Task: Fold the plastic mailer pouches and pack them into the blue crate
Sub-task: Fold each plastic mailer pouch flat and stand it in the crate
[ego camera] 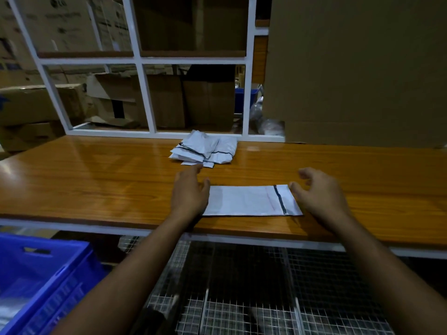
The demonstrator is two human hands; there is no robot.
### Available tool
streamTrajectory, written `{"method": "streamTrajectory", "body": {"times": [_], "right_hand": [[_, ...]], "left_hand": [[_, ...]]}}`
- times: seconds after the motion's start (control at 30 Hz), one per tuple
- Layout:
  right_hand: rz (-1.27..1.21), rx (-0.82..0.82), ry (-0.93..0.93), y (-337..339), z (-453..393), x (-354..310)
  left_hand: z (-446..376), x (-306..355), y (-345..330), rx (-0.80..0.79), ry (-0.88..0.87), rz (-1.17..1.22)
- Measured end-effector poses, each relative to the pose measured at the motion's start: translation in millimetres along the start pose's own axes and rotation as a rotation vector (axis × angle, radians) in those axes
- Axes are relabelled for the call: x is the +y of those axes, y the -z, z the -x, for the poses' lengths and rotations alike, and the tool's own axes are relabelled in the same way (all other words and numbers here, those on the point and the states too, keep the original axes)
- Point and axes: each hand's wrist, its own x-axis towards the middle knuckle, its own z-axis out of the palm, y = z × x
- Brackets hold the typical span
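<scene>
One flat pouch [251, 200], white with a dark strip near its right end, lying lengthwise on the wooden surface [96, 180] close to the near edge. Left hand [189, 192] at the pouch's left end, fingers straight, thumb touching the corner, grip released. Right hand [316, 192] at the right end, thumb against the pouch's edge, fingers loosely curled above the wood, grasping nothing. One loose pile [204, 151] of white pouches farther back on the surface, near the white frame [145, 93]; at least four overlapping pieces, exact count impossible to tell. One blue crate [41, 276] at lower left, below surface level, well apart from both pouch and pile; pale contents inside, too blurred to identify. Wire mesh shelf [242, 310] under the surface, between the two forearms. Several cardboard boxes [60, 25] stacked behind the frame, number uncertain in the dim light. One large cardboard sheet [358, 68] standing upright at right, on the back of the surface. One small blue bin [245, 96] visible far behind the frame.
</scene>
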Motion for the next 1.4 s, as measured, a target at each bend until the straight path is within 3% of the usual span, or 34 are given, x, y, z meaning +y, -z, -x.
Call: {"method": "streamTrajectory", "body": {"times": [0.07, 0.23, 0.43, 0.6, 0.8, 1.1, 1.33, 1.4], "right_hand": [[-0.078, -0.047, 0.083, -12.5, -1.4, -21.5], [-0.198, -0.341, 0.314, -59.8, 6.9, -69.9], [0.114, -0.398, 0.404, -82.5, 17.0, -73.4], [0.219, -0.5, 0.35, -88.8, 11.2, -72.7], [0.296, -0.557, 0.24, -85.7, 8.0, -66.5], [0.352, -0.507, 0.09, -78.6, 10.5, -57.6], [0.232, -0.627, 0.126, -62.7, -1.3, -45.9], [0.242, -0.591, 0.16, -55.8, -3.0, -32.5]], "left_hand": [[6.4, 2.3, -0.1, -0.074, -0.163, -0.065], [13.4, 7.8, -6.9, -0.346, -0.251, -0.313], [14.4, -3.2, -10.3, -0.478, -0.267, -0.484], [14.3, -6.2, -7.8, -0.573, -0.247, -0.524], [11.7, -7.2, -6.9, -0.63, -0.198, -0.542], [11.4, -7.5, -7.3, -0.629, -0.182, -0.595], [12.1, -5.9, -3.5, -0.62, -0.168, -0.564], [12.1, -5.0, -1.5, -0.623, -0.171, -0.57]]}}
